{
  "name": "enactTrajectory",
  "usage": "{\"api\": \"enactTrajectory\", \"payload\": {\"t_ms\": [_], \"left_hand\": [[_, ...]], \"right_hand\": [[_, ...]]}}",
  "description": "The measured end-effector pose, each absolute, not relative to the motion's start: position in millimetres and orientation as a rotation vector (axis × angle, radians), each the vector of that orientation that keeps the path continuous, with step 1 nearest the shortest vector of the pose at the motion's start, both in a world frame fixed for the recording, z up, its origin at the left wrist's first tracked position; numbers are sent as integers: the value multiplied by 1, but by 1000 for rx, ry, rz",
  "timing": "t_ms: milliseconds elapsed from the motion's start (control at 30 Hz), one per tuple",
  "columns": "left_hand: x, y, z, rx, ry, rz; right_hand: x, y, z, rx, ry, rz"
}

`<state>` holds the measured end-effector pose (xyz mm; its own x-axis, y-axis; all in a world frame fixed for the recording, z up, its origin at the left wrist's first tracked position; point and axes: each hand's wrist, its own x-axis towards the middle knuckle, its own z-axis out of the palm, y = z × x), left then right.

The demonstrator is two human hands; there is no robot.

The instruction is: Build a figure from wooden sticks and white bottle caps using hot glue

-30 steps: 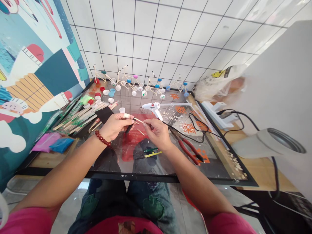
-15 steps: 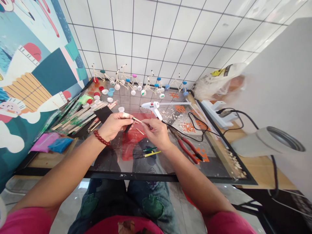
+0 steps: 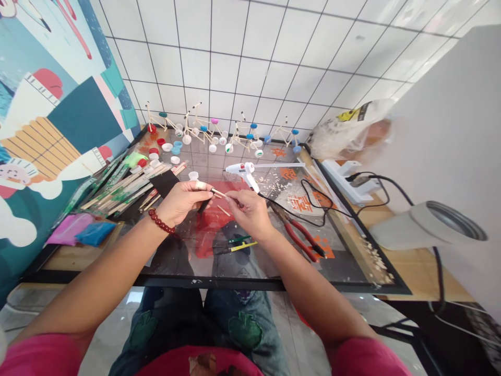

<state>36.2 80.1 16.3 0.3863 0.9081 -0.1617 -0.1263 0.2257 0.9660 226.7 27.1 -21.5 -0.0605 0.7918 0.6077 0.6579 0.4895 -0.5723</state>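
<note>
My left hand (image 3: 180,202), with a bead bracelet (image 3: 161,222) on its wrist and a pale bandage on one finger, grips a slim black piece (image 3: 204,204). My right hand (image 3: 249,213) pinches a thin wooden stick (image 3: 220,194) between its fingertips, and the stick's far end meets the black piece by my left fingers. Just beyond both hands lies a white glue gun (image 3: 240,169), its black cord running off to the right. Red-handled pliers (image 3: 301,240) rest to the right of my right hand.
Several stick models with bottle-cap wheels (image 3: 203,130) stand along the far edge of the glass-topped table (image 3: 274,279). Loose caps (image 3: 168,147), a pile of wooden sticks (image 3: 125,188) and a black square (image 3: 164,183) lie left. A power strip (image 3: 346,183) sits right.
The whole view has drifted slightly left and up with my head. Both hands have moved only a little, keeping their hold on the stick and the black piece.
</note>
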Motion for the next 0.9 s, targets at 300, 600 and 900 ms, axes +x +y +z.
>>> {"api": "enactTrajectory", "payload": {"t_ms": [300,600,900], "left_hand": [[35,80,15,1116,902,850],[37,78,20,1161,929,832],[37,77,22,1197,913,830]], "right_hand": [[227,28,-25,-1178,-1795,49],[227,28,-24,-1184,-1815,-31],[227,28,-24,-1177,-1817,0]]}}
